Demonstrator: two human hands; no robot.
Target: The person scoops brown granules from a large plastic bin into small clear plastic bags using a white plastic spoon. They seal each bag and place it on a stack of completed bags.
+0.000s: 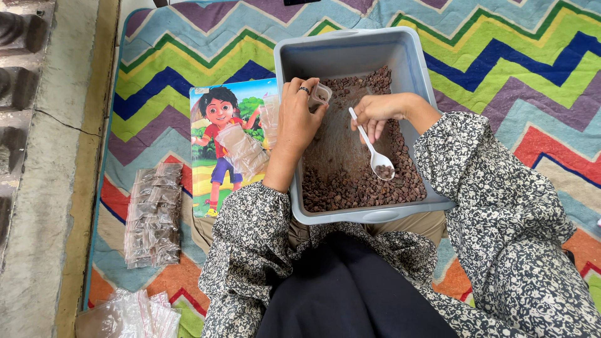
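Head view, only one camera.
Floor: zigzag rug [513,56] in many colours covered most of the frame; bare concrete strip [56,156] ran along the left edge.
Tub: grey plastic tub [350,53] sat on the rug right at the person's knees, near rim touching the lap.
Contents: reddish-brown gravel [363,188] lay banked along the far, right and near sides of the tub; middle of the floor scraped almost bare.
Left hand [297,122]: closed around a small clear pouch [320,95], held above the tub's left wall, mouth of pouch facing the gravel. Ring on one finger.
Right hand [375,112]: fingers pinched shut on the handle of a white plastic spoon [374,153], inside the tub.
Spoon bowl: down low near the gravel at the right side, a little gravel in it; touching the pile or not, could not tell.
Gap: pouch and spoon bowl were apart, the pouch higher up and to the left.
Blocking: left forearm and hand hid part of the tub's left wall; patterned sleeves hid the near corners.
Left of tub: cartoon picture board [216,150] flat on the rug, empty clear pouches [244,150] lying on it.
Further left: stack of filled pouches [153,216], dark contents, on the rug.
Bottom left corner: heap of clear empty bags [134,316].
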